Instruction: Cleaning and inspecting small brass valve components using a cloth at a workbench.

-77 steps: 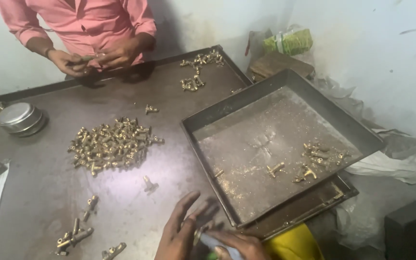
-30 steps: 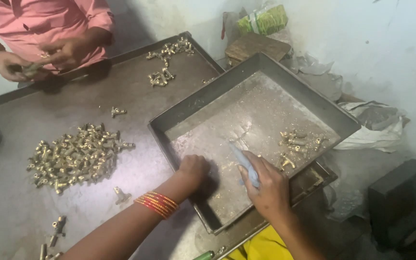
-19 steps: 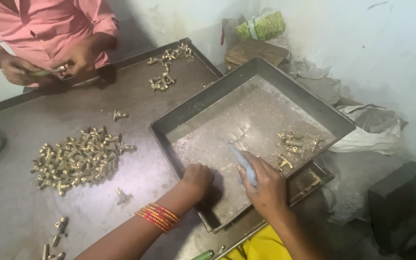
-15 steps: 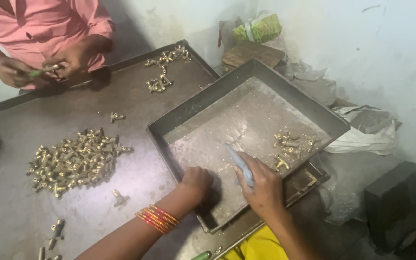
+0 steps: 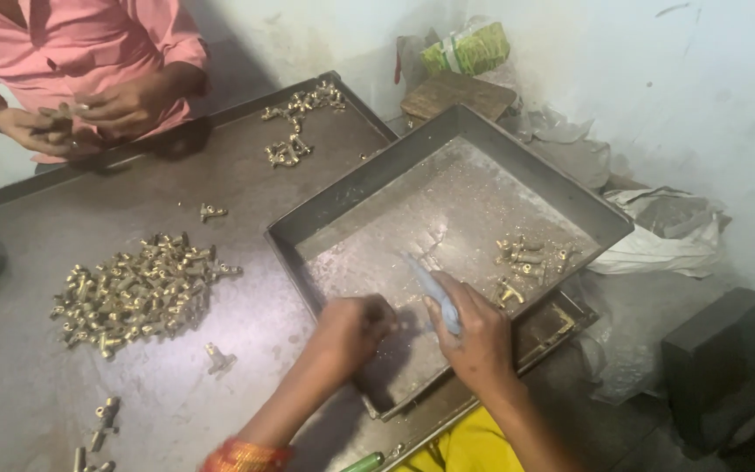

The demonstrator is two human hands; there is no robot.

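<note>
Brass fittings [image 5: 530, 258] lie in a small cluster at the right side of the grey metal tray [image 5: 377, 179], which sits right of centre in the frame on the metal table [image 5: 246, 315]. Both of the wearer's hands are inside the tray near its lower edge. The right hand [image 5: 480, 336] is closed around a pale blue tool [image 5: 434, 288], whose tip points up and left across the tray floor, just left of the cluster. The left hand [image 5: 356, 328] is curled into a loose fist with the fingers bent under; whether it holds anything cannot be told. Red and orange bangles [image 5: 242, 456] ring that wrist at the bottom edge. A large heap of brass parts [image 5: 137, 288] lies at centre left on the table, with a smaller scatter [image 5: 294, 118] at the top. In the upper left, another person's hands [image 5: 76, 114] hold small parts.
</note>
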